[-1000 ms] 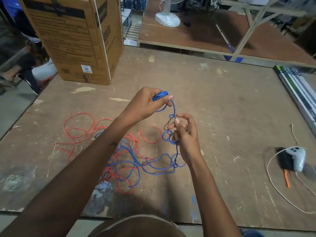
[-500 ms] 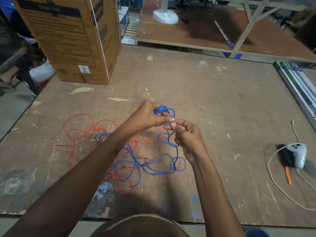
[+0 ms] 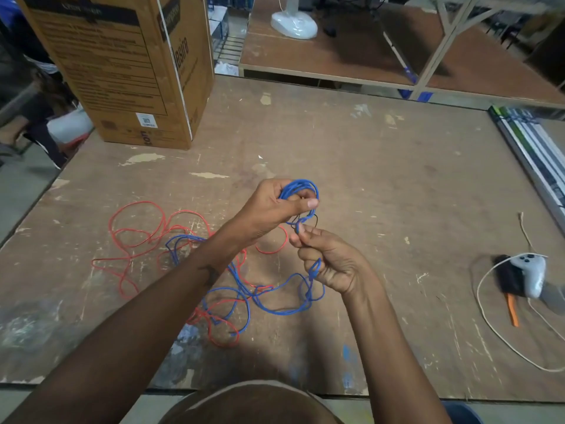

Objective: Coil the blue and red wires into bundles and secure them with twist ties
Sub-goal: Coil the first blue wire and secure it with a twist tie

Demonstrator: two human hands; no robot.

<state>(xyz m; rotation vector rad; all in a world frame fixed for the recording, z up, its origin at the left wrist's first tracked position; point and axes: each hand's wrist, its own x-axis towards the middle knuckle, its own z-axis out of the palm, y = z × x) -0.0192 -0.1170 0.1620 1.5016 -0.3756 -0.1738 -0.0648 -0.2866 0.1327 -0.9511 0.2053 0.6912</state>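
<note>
Left grip: my left hand [image 3: 269,209] grasps a small coil of blue wire [image 3: 301,191], thumb pressed across the loops, held up over the table [image 3: 382,179] near centre. Right grip: my right hand [image 3: 330,261] pinches a blue strand just at 6 o'clock of the coil, fingers curled round it; a thin dark strand, maybe a twist tie [image 3: 315,220], shows between the two hands, can't tell for sure. Hands nearly touching.

Counts: one blue wire, one red wire [image 3: 137,228], two hands, one cardboard box [image 3: 122,71], one white controller [image 3: 530,270], one orange-handled tool [image 3: 512,313], one white cord [image 3: 489,325].

Box stands upright at 11 o'clock on the table, top out of frame, contents can't tell.

Coil's loops stand roughly upright, face turned toward me. Blue wire runs down from the coil through my right hand, then trails toward 7 o'clock onto the table, lying loose and tangled with the red. Red wire sprawls flat at 9 o'clock, long spread left to right, uncoiled.

Controller, tool and cord lie at 3 o'clock, well apart from the wires.
</note>
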